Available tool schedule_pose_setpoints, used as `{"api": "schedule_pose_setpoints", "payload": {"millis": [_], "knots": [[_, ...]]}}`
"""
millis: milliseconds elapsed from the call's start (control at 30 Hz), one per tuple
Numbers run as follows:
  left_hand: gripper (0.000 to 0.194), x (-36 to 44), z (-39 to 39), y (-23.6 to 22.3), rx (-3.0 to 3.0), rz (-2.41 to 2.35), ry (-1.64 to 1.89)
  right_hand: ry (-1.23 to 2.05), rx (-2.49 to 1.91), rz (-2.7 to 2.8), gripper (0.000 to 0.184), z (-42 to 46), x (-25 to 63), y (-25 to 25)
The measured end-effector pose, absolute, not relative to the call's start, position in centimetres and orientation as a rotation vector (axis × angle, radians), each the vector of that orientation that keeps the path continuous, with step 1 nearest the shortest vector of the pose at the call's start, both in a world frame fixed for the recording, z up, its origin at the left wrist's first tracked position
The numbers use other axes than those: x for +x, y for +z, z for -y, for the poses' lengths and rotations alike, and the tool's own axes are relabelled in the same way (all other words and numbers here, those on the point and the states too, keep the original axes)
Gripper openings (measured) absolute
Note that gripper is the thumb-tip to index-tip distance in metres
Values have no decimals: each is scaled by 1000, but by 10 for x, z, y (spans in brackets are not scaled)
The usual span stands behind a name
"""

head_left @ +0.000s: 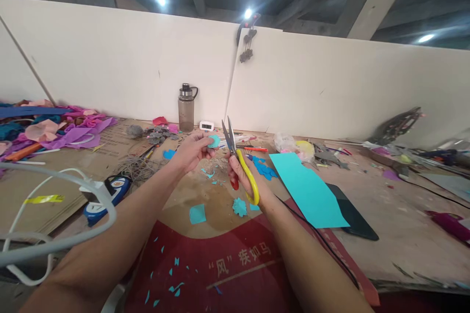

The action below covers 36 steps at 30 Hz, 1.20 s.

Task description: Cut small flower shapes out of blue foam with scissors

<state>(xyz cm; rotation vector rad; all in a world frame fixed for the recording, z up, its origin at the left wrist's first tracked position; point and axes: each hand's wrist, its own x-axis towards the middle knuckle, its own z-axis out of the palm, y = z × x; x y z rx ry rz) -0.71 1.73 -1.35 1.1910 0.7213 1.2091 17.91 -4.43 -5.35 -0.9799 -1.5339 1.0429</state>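
Observation:
Between the thumb and fingers of my left hand [194,151] is a small turquoise paper piece [213,142]. My right hand [242,176] grips scissors [246,172] with a yellow and a red handle; their blades point up and stand slightly apart, just right of the paper piece and not visibly touching it. Below the hands lie a square of turquoise paper [198,213] and a scalloped turquoise paper flower [240,207]. Blue paper cutouts [265,168] rest to the right of the scissors. Small turquoise scraps [176,274] are scattered on the red board.
A large turquoise sheet [308,190] overlaps a dark tablet-like slab [354,215] on the right. A grey bottle [186,110] and a small white digital clock [206,126] stand by the white partition. Left are a blue tape measure [106,200], wire, white cable [58,249] and crepe paper [73,132].

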Motion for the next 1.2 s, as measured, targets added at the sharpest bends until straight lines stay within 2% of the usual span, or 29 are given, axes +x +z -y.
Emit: {"api": "schedule_pose_setpoints", "payload": {"millis": [300,767,1000,1200], "knots": [[44,-12,-21,-10,1158,-716,1258,1151,-997,1596,61,46,177,-59],[28,-12,-19,-6,1167,-777,1233,1167,-1000,1691,66,48,180,-60],[28,-14,-17,-2,1179,-803,1205,1216,-985,1695,62,50,180,-57],[27,-13,-14,0,1187,-825,1194,1253,-994,1671,69,52,179,-55]]}}
